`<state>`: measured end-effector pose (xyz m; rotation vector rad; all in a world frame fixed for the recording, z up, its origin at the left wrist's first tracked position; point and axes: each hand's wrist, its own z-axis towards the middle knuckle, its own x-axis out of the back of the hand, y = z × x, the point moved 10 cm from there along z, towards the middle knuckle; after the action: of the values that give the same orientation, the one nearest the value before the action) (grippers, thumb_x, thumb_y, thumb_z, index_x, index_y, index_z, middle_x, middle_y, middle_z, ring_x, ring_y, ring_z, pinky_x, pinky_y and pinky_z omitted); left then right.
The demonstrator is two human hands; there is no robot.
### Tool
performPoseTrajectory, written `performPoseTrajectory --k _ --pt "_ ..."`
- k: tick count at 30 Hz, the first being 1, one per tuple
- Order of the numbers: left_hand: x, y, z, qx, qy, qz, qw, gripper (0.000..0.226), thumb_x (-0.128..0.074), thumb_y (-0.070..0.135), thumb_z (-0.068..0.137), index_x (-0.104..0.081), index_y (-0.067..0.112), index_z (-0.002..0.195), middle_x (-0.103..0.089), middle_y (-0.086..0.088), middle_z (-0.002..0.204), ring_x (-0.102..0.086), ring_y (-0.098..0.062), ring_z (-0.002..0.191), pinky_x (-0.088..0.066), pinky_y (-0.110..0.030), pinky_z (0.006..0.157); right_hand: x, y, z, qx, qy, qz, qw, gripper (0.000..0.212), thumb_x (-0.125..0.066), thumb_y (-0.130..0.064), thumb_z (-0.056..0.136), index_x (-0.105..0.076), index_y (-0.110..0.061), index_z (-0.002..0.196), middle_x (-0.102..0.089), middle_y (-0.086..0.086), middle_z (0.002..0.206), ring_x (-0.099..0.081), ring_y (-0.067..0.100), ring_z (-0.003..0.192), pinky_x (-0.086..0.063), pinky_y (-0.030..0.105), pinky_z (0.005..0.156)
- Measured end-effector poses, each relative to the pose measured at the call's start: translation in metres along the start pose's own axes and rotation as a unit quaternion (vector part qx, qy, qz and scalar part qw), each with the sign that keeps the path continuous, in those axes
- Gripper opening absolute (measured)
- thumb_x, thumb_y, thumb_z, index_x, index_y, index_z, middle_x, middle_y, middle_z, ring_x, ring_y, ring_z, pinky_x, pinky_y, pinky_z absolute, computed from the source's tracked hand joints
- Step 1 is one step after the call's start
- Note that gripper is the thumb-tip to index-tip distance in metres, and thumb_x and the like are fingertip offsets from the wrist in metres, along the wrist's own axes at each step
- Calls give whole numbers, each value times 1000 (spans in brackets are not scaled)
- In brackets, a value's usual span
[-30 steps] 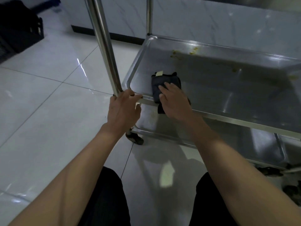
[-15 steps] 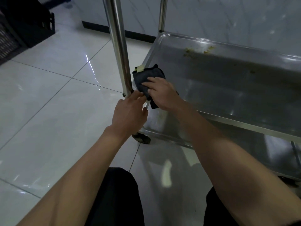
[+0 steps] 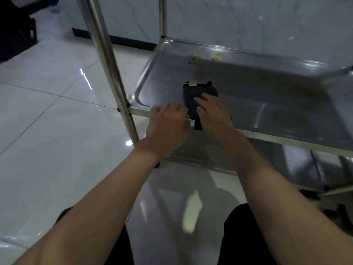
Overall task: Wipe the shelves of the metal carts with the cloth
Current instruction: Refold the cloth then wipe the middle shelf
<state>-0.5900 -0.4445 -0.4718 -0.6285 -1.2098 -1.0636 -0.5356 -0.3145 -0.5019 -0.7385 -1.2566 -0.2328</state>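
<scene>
Glossy white floor tiles [image 3: 47,121], marbled wall [image 3: 229,20], black crate [image 3: 17,35] at left.

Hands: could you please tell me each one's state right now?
Left hand: open, resting on the shelf rim.
Right hand: open, pressing the cloth.

Cloth [image 3: 198,96]: dark, folded, pale tag at far edge; lies flat on cart shelf [image 3: 277,104] near front-left corner, one end overhanging front edge.
</scene>
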Motion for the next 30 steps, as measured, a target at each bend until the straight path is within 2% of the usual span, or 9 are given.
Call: performPoseTrajectory --k 6,11,15,17,19,22,26,28,30 --pt "-19 66 31 -31 -59 -52 996 17 -50 28 94 -62 15 96 -60 -6 102 -54 -29 103 -45 -42 88 37 88 -35 -86 22 8 996 44 -34 -31 106 -44 -30 148 -31 -3 161 -22 19 149 -22 44 120" --pt "-26 112 48 -36 -48 -77 995 16 -54 28 93 -64 17 89 -62 -6 89 -59 -31 87 -32 -33 67 73 149 -67 -136 59 -2 989 43 -36 -29 106 -45 -29 148 -33 -3 160 -22 20 149 -20 41 120" --pt "-36 123 54 -27 -60 -71 995 25 -50 35 96 -70 20 97 -67 -5 97 -61 -31 95 -46 -39 80 89 179 -80 -164 68 -6 984 42 -37 -29 106 -46 -30 147 -32 -3 160 -22 19 149 -20 42 119" --pt "-38 119 50 -27 -74 -62 995 27 -49 38 98 -69 19 96 -65 -5 98 -60 -32 99 -47 -42 84 88 180 -78 -166 60 -9 984 43 -37 -29 105 -45 -31 147 -31 -4 160 -21 19 149 -20 45 117" --pt "-34 109 47 -35 -67 -53 996 27 -48 39 100 -66 20 94 -62 -6 96 -59 -33 101 -45 -42 83 86 177 -75 -166 60 -13 984 43 -37 -28 105 -46 -32 147 -31 -4 160 -21 20 149 -19 46 117" --pt "-18 68 50 -23 -30 -9 999 31 -45 41 100 -68 21 99 -65 -5 107 -58 -31 105 -45 -44 85 84 174 -71 -170 56 -23 984 43 -37 -28 104 -47 -33 146 -32 -4 159 -22 21 148 -19 47 116" --pt "-1 -20 52 65 -22 26 997 33 -48 41 98 -70 26 117 -64 -6 125 -58 -33 116 -45 -50 94 75 162 -59 -160 49 -25 986 43 -36 -31 105 -47 -32 146 -32 -3 160 -22 23 148 -18 47 117" --pt "-5 -53 49 93 -58 25 994 32 -49 44 97 -70 30 115 -66 -5 120 -61 -33 111 -49 -48 94 63 143 -44 -139 39 -11 989 43 -35 -30 106 -46 -29 148 -29 0 162 -20 24 149 -16 47 120" --pt "-12 -66 44 81 -84 17 993 29 -46 43 96 -72 33 104 -66 -3 106 -64 -31 96 -53 -42 84 46 119 -24 -120 11 -8 993 46 -31 -25 106 -41 -26 150 -22 1 164 -12 22 152 -11 47 123"
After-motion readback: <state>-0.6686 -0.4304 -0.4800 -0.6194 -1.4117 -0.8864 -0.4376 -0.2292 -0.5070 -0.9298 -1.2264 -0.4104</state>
